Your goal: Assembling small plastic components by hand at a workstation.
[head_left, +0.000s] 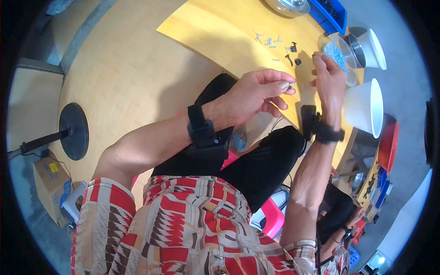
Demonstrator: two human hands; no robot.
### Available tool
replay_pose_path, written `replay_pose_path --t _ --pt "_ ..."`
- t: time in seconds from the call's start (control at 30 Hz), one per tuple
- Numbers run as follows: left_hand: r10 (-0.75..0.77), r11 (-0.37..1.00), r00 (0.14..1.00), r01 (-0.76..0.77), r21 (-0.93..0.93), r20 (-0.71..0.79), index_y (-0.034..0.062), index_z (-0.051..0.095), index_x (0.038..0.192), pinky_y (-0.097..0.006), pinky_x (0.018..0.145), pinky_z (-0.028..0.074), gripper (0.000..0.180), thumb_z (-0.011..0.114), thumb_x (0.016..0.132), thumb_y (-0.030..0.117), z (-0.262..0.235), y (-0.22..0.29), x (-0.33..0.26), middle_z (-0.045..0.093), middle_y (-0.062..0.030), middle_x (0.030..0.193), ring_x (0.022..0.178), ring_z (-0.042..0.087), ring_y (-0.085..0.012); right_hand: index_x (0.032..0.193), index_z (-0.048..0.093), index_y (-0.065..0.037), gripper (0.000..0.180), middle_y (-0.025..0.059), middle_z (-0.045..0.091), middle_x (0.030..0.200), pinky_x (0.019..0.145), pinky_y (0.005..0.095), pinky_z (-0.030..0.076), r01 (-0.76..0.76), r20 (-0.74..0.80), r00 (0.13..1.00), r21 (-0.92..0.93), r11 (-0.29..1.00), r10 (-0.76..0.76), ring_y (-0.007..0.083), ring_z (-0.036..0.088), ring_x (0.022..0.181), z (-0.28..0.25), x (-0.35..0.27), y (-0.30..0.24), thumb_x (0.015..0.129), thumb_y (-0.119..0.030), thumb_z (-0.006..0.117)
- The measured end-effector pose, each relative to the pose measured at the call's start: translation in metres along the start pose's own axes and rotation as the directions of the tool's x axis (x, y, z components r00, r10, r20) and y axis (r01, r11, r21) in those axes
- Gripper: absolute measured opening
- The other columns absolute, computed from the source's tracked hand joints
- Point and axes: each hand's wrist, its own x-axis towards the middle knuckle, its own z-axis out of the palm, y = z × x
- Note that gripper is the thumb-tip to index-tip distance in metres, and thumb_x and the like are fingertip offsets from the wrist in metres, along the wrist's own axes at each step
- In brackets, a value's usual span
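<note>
My left hand [256, 94] is over the near edge of the yellow table, its thumb and forefinger pinched on a small dark part [289, 87] too tiny to name. The other fingers of that hand curl loosely below. To its right, my right hand [330, 78] hovers above the table with fingertips drawn together; what they hold, if anything, cannot be made out. Between and beyond the hands lie small black plastic pieces [288, 60] and a black knob-like piece [298, 61]. Farther off are several thin silvery pins [268, 42].
Beside my right hand stands a clear bowl of small blue pieces [336, 57]. White tubs [364, 107] are at the table's right edge. A blue bin [327, 16] and a metal bowl [288, 5] sit at the far side. Another person's hand [355, 217] shows at lower right.
</note>
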Motion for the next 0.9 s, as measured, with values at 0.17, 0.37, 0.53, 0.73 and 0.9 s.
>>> replay_pose_path --t 0.17,0.37,0.53,0.73,0.9 --pt "0.036 0.999 0.999 -0.036 -0.003 0.028 0.0011 0.048 0.115 -0.024 0.059 0.052 0.03 0.05 0.089 0.015 0.003 -0.001 -0.002 0.059 -0.0097 0.099 0.07 0.059 -0.0114 0.099 0.061 0.001 0.028 0.0045 0.058 0.077 0.049 0.0205 0.043 -0.103 0.077 0.994 0.427 0.898 0.077 0.0081 0.051 0.065 -0.01 -0.06 -0.029 0.085 -0.022 0.055" --pt "0.032 0.999 0.994 -0.033 0.001 0.107 0.0011 0.049 0.113 -0.024 0.059 0.052 0.029 0.052 0.088 0.016 0.014 -0.005 -0.006 0.059 -0.0084 0.098 0.069 0.059 -0.0112 0.105 0.058 0.002 0.026 0.0061 0.059 0.088 0.049 0.0204 0.042 -0.3 0.264 0.953 0.735 0.609 0.15 0.0091 0.052 0.068 -0.021 -0.088 -0.012 0.087 -0.017 0.054" --pt "0.021 0.997 0.992 -0.03 0.067 0.126 0.0013 0.052 0.109 -0.024 0.058 0.052 0.027 0.054 0.087 0.015 0.024 -0.01 -0.013 0.059 -0.0074 0.094 0.069 0.058 -0.011 0.109 0.055 0.002 0.03 0.0068 0.061 0.086 0.051 0.019 0.043 -0.244 0.23 0.968 0.767 0.594 0.1 0.0079 0.052 0.068 -0.025 -0.111 -0.007 0.087 -0.017 0.055" --pt "-0.003 0.988 0.992 -0.018 0.156 0.13 0.0016 0.053 0.105 -0.024 0.057 0.051 0.024 0.056 0.086 0.016 0.03 -0.017 -0.023 0.06 -0.0064 0.085 0.065 0.058 -0.0112 0.108 0.055 0.003 0.028 0.0063 0.061 0.083 0.052 0.0178 0.043 -0.124 0.091 0.992 0.68 0.723 0.085 0.0069 0.051 0.061 -0.026 -0.138 0.0 0.086 -0.014 0.056" --pt "-0.071 0.975 0.987 0.039 0.219 0.142 0.0015 0.054 0.105 -0.023 0.055 0.05 0.025 0.057 0.085 0.017 0.029 -0.021 -0.026 0.061 -0.0054 0.082 0.065 0.058 -0.011 0.107 0.056 0.005 0.027 0.0076 0.059 0.09 0.053 0.0181 0.044 -0.053 0.04 0.999 0.612 0.789 0.037 0.0085 0.055 0.067 -0.028 -0.153 0.012 0.082 -0.005 0.059"
